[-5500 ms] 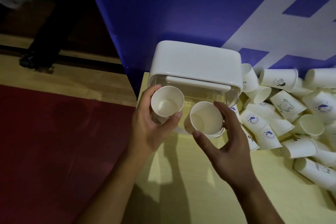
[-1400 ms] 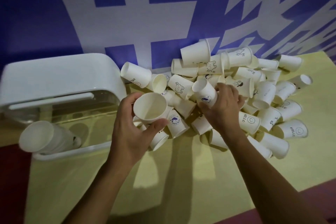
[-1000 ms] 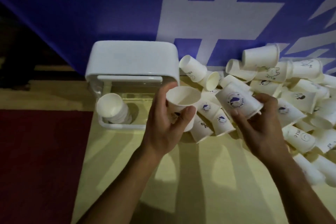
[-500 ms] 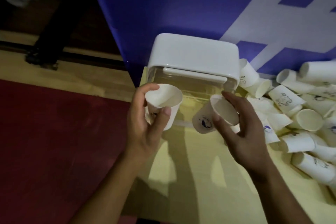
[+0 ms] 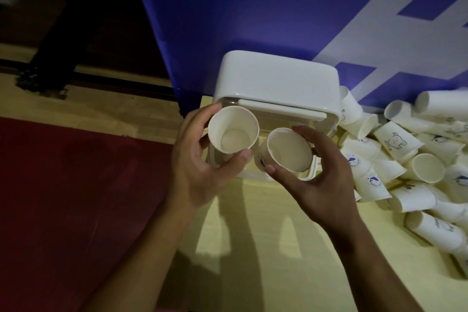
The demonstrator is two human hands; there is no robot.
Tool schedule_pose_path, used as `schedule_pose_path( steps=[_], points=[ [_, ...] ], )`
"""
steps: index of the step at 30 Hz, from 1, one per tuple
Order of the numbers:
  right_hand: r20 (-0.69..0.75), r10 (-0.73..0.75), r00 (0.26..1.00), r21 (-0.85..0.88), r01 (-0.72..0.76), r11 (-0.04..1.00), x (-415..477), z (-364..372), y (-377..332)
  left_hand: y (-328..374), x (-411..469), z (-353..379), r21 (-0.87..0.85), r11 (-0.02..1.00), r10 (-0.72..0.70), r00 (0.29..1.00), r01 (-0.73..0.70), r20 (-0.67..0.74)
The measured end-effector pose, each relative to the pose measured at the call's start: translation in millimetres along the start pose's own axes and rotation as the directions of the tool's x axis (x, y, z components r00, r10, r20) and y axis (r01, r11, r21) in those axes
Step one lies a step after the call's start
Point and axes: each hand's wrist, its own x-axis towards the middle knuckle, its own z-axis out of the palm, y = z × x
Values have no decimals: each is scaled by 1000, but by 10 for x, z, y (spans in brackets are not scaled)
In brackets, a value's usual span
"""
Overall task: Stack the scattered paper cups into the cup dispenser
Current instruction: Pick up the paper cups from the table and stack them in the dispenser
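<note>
You swung right hand (image 5: 321, 185) in from 3 o'clock, gripping right cup (image 5: 288, 149), turned mouth-up beside left cup (image 5: 233, 130), gripped in left hand (image 5: 195, 167). Both reached cup dispenser (image 5: 276, 81); loading looked next.

Paper cups (image 5: 395, 140) heaped beside dispenser (image 5: 276, 81) (white-lidded)

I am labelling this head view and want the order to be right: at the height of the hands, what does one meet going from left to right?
Red floor → left hand → left cup → right cup → right hand → pile of loose cups. The dispenser spans behind both cups, so it is left out.
</note>
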Motion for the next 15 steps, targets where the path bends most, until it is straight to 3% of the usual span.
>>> schedule_pose_path(
  steps=[8, 15],
  points=[
    [-31, 55, 998, -20, -55, 998, -47, -82, 49, -334, 16, 141, 211, 977, 16, 993, -40, 116],
    [-35, 72, 997, -19, -73, 997, -43, -105, 93, -528, -20, 187, 325, 944, -112, 978, 50, 176]
  ],
)
